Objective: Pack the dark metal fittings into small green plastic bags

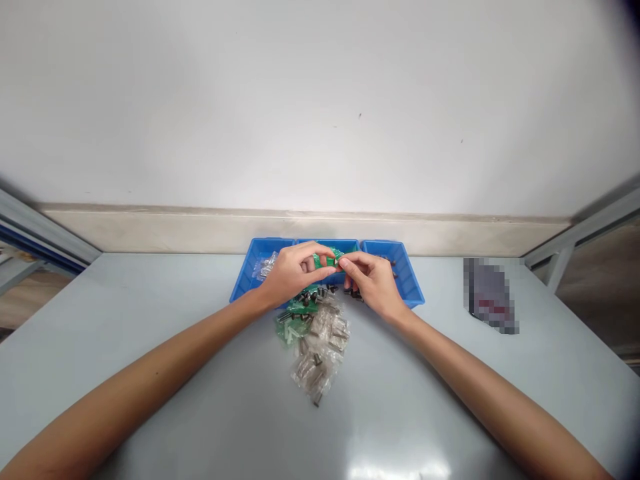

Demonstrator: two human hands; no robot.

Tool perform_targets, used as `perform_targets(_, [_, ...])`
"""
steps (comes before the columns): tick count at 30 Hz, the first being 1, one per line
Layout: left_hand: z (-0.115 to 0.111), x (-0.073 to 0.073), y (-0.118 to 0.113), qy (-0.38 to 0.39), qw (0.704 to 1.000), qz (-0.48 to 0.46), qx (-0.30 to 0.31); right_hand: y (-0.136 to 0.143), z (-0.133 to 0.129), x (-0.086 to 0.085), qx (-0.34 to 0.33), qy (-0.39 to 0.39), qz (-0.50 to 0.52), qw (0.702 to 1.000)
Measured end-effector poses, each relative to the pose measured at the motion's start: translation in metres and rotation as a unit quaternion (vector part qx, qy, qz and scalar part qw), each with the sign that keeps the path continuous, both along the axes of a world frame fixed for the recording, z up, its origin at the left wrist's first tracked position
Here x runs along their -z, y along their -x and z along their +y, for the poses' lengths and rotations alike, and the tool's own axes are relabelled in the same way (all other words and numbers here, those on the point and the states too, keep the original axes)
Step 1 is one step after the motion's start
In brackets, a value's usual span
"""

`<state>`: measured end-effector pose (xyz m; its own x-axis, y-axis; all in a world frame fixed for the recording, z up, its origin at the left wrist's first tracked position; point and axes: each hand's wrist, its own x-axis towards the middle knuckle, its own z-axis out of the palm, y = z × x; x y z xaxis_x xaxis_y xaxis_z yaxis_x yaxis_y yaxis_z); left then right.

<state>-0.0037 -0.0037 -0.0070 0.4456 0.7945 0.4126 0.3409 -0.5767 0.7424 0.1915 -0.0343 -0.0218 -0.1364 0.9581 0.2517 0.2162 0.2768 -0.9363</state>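
My left hand (299, 268) and my right hand (374, 279) meet over the middle blue bin (345, 243), thumbs and fingers pinched close together. A tiny item sits between the fingertips; it is too small to name. Green plastic (324, 259) shows just behind them, in or over that bin. Below the hands lies a pile of small packets: green plastic bags (293, 328) and clear plastic bags (320, 370) with slim metal pieces in them. Dark screw-like pieces (330, 289) lie at the top of the pile, partly covered by the hands.
The left blue bin (243, 279) holds clear packets. In the right blue bin (411, 288) are small brownish pieces, partly hidden. A blurred-out dark object (491, 297) lies on the grey table (190, 427) at right. A wall (320, 133) rises behind, with metal frames at both sides.
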Motion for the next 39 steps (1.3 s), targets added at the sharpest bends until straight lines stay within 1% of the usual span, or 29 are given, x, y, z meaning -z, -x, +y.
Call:
perform_targets(8, [0.0016, 0.0012, -0.0003, -0.032, 0.999, -0.001, 0.015, 0.0001, -0.001, -0.001, -0.012, 0.008, -0.004, 1.0])
perform_targets(12, [0.0017, 0.0021, -0.0001, -0.031, 1.0, -0.004, 0.003, 0.0, -0.0009, -0.0019, -0.011, 0.005, -0.004, 1.0])
perform_targets(21, [0.0008, 0.0009, 0.0001, -0.001, 1.0, -0.021, -0.021, -0.0009, -0.0001, -0.0011, -0.005, 0.01, 0.041, 0.999])
perform_targets(33, [0.0004, 0.0, -0.0003, 0.001, 0.999, -0.023, -0.022, -0.0016, -0.0006, 0.0009, 0.01, 0.011, 0.004, 1.0])
perform_targets(39, [0.0017, 0.002, -0.0002, -0.005, 0.999, -0.029, -0.021, -0.0003, -0.0024, -0.0015, 0.009, 0.016, 0.023, 1.0])
